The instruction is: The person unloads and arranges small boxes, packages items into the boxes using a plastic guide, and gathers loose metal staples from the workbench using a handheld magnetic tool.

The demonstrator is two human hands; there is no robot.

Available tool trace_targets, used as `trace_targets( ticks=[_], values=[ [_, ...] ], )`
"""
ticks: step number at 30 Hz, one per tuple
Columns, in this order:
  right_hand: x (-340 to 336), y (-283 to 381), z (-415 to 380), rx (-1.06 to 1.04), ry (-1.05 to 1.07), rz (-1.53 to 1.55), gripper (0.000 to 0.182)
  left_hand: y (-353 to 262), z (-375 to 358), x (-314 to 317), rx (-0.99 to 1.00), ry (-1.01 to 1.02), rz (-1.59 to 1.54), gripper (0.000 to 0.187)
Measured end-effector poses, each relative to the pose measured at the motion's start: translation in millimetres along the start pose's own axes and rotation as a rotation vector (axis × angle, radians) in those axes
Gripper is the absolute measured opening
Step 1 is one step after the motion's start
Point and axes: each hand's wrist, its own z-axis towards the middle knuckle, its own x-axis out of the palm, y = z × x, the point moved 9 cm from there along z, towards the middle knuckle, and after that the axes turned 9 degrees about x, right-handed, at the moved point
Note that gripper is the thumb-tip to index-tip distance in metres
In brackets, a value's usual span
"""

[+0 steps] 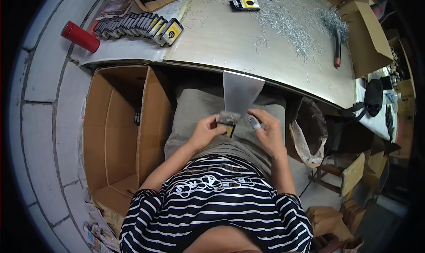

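My left hand (206, 132) is closed on a small black-and-yellow box (229, 128), held above my lap just under the lower end of a grey sloping chute (241, 93). The upper part of the box is blurred, so its contents cannot be made out. My right hand (269, 131) is beside the chute's lower right edge, fingers bent and apart, with a whitish wrap (254, 122) around one finger. It appears to hold nothing. The chute hangs from the front edge of the metal-topped table (208, 40).
Loose metal nails (287, 29) are spread over the table, with a red-tipped tool (338, 54) beside them. Boxes (137, 26) stand in a row near a red flask (80, 36). A cardboard carton (117, 129) is left of my lap; a lined bag (307, 133) is right.
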Motion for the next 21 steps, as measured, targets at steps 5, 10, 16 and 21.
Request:
trace_targets(
  ticks=[5,10,16,21],
  values=[
    [11,2,11,0.05,0.003,0.046,0.03,-24,11,-3,0.124,0.052,0.018,0.033],
    [26,7,26,-0.002,0.132,-0.01,0.026,-39,11,14,0.135,0.08,0.083,0.034],
    [23,32,34,-0.124,0.221,0.073,0.022,-132,-5,30,0.689,-0.039,0.52,0.066],
    [-5,24,57,-0.174,-0.009,-0.234,0.023,-127,5,18,0.649,-0.202,0.567,0.053]
  ],
)
